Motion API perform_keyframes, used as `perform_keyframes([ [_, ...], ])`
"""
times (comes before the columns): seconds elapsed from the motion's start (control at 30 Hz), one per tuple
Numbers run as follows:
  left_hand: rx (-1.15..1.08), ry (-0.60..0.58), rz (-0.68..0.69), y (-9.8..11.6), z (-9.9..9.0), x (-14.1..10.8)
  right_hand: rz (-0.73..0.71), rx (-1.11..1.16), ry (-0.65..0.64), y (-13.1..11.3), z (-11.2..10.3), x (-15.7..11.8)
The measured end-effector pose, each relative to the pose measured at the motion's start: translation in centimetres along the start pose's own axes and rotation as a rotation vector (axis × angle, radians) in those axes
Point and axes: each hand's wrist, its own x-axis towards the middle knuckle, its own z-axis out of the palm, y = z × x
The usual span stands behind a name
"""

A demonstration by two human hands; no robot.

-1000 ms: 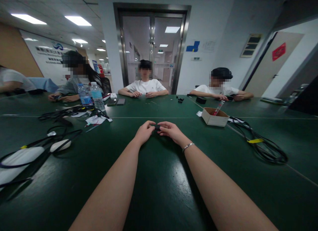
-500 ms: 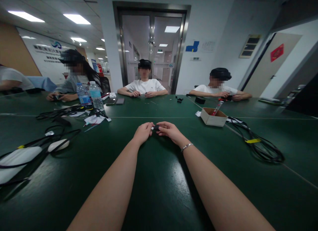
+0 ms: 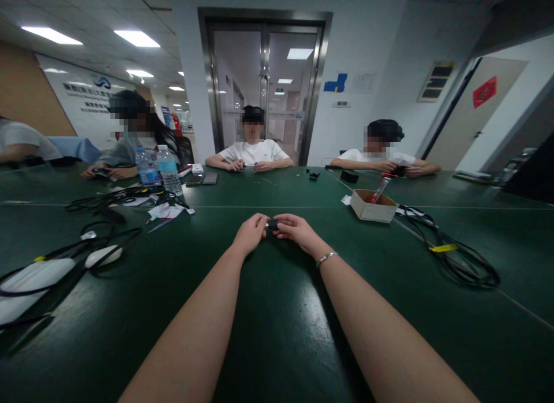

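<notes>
Between my two hands is a small black object with a light, shiny end (image 3: 272, 224), too small to tell its kind. My left hand (image 3: 251, 234) pinches the light end between thumb and fingers. My right hand (image 3: 298, 230) is closed on the black end, its fingers curled from above and the thumb beneath. Both hands are just above or resting on the green table (image 3: 277, 310); I cannot tell which. Fingers hide part of the object.
To the right are an open cardboard box (image 3: 373, 213) with a red-capped tube (image 3: 381, 189) and a coiled black cable (image 3: 463, 258). Left lie tangled cables (image 3: 108, 201), paper scraps (image 3: 167, 211), a white mouse (image 3: 104, 256) and two water bottles (image 3: 169, 171). Several people sit across the table.
The view has tilted up slightly, so the scene sits a little lower. My hands keep the same hold on the small black object, with hardly any finger movement.
</notes>
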Motion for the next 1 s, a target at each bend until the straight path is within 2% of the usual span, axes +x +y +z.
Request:
perform_keyframes([
  [0.33,-0.009,0.052,-0.011,0.42,-0.25,-0.07,0.019,0.016,0.025,-0.41,0.18,-0.17],
  [0.7,0.014,0.041,0.007,0.86,-0.35,-0.38,0.004,0.044,-0.004,-0.03,-0.48,0.25],
  [1.0,0.001,0.065,-0.006,0.16,-0.15,0.09,-0.003,0.049,0.003,-0.06,-0.34,0.2],
])
